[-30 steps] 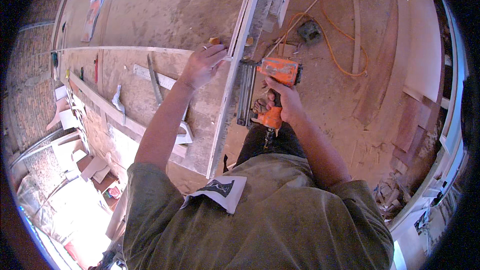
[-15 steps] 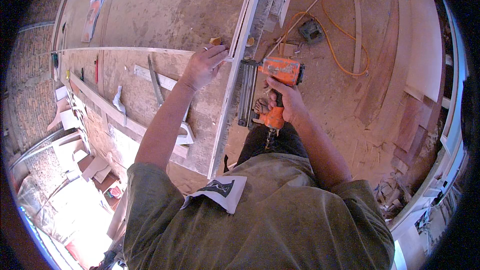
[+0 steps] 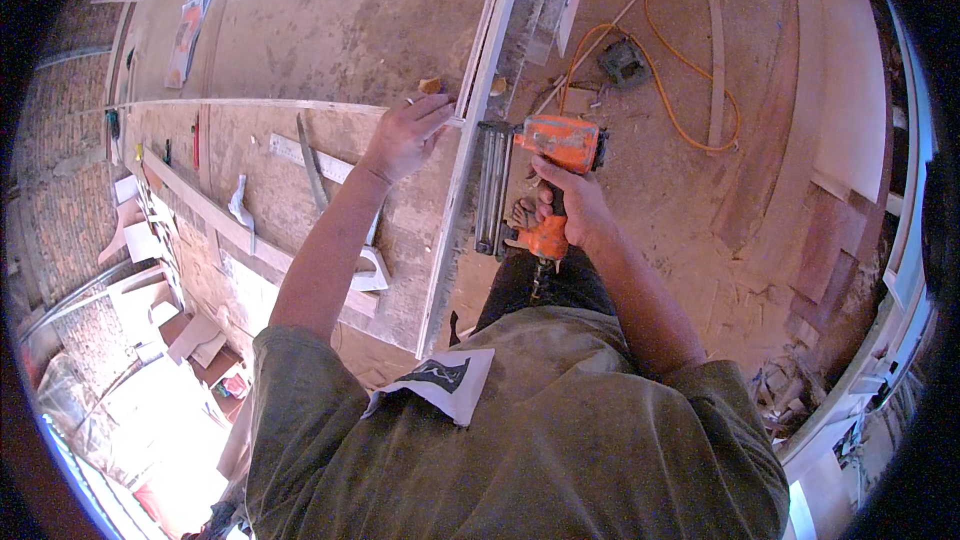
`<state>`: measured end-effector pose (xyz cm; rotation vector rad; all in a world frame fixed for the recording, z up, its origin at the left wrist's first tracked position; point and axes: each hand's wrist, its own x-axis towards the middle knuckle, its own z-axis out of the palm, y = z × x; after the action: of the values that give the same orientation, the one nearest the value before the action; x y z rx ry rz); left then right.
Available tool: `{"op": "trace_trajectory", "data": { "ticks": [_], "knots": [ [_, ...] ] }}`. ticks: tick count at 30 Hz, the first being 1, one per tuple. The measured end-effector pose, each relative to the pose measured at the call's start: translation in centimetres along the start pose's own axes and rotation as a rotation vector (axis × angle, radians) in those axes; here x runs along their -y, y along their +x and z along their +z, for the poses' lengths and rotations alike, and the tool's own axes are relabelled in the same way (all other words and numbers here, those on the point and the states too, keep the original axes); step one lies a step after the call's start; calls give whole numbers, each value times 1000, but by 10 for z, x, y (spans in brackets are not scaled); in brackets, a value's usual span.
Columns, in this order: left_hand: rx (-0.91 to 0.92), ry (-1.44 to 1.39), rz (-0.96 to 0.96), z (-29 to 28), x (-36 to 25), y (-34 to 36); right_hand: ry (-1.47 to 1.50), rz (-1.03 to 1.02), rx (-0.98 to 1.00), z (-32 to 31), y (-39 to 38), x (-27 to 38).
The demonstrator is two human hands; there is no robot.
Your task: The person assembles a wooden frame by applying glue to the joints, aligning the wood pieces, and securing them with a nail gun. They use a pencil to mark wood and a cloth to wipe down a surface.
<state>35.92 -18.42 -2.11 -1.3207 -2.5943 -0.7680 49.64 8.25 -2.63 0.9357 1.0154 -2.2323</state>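
My right hand [image 3: 580,205] is wrapped round the grip of an orange nail gun [image 3: 562,143]. The gun's dark magazine [image 3: 492,190] points toward the workbench, and its nose meets or nearly meets a long pale wooden strip [image 3: 452,215] along the bench edge. My left hand [image 3: 408,137] is closed on the end of a thin wooden strip [image 3: 250,103] that runs across the bench to that long strip. Its thumb and fingertips are partly hidden. Just beyond the left fingers sits a small tan block [image 3: 430,86].
On the workbench [image 3: 350,20] lie a handsaw [image 3: 312,165], a white ruler [image 3: 290,148], a white-handled tool [image 3: 370,270], a hammer-like tool [image 3: 240,202] and a leaflet [image 3: 187,40]. An orange hose [image 3: 655,105] coils on the floor beside a dark box-shaped object [image 3: 622,62]. Boards [image 3: 835,110] lie at the right.
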Motion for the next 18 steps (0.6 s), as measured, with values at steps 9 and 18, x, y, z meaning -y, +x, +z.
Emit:
{"op": "trace_trajectory", "data": {
  "ticks": [9,18],
  "knots": [
    [4,14,1,-2,-3,3,11,29,9,0,-1,2],
    [33,-54,-30,-5,-4,7,42,20,38,0,-7,8]
  ]
}}
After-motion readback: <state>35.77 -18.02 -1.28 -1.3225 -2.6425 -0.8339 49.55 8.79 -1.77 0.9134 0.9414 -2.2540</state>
